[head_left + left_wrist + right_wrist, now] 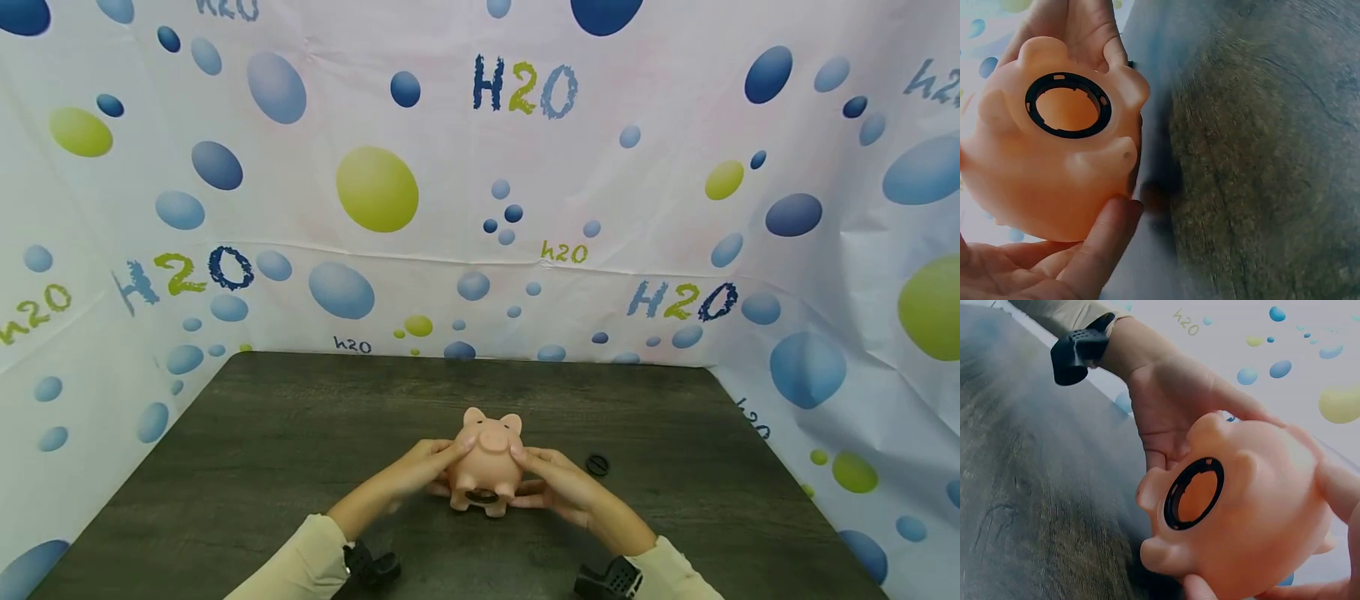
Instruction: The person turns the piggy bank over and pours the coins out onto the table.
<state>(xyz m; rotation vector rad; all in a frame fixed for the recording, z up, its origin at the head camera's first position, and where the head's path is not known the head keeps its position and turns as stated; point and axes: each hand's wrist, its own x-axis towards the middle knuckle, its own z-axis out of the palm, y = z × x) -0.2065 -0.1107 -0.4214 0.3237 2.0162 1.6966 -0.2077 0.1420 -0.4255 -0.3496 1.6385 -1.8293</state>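
Observation:
A pink piggy bank [487,457] is held between both hands, its snout facing away from the table and its underside tipped toward me. My left hand [429,465] grips one flank, thumb near the face. On the other flank my right hand [558,483] holds on, its thumb beside the snout and fingers low by the feet. Both wrist views show the belly hole, uncovered and rimmed by a black ring [1104,112]. Through that hole the pink inner wall is visible. A round black plug [597,465] lies on the table to the right of the right hand.
The dark wood-grain table [315,417] extends around the hands. A white backdrop [450,150] printed with blue and green dots and H2O lettering rises behind it and along both sides. Black wrist cameras [611,578] sit on both wrists.

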